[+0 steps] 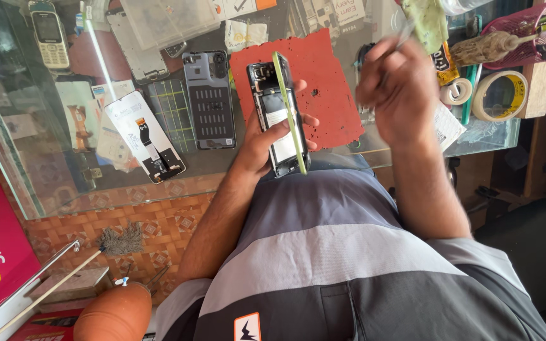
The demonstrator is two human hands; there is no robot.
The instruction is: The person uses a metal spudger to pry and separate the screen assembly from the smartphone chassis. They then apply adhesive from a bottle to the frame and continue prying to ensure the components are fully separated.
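- At far left a loose screen panel (146, 136) and a dark back cover (208, 101) lie on the glass counter (26, 158).
- Our left hand (266, 136) grips the opened phone (277, 113), tilted on edge in front of the red mat (323, 82); we judge a firm hold keeps it steady.
- Our right hand (399, 85) is closed around thin tweezers (404, 33); we should bring them in slowly.
- Tape rolls (500, 95) sit far right.

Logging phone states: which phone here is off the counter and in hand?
The opened phone with the green edge, gripped by the left hand above the red mat. The keypad phone and the dark back panel lie flat on the glass counter.
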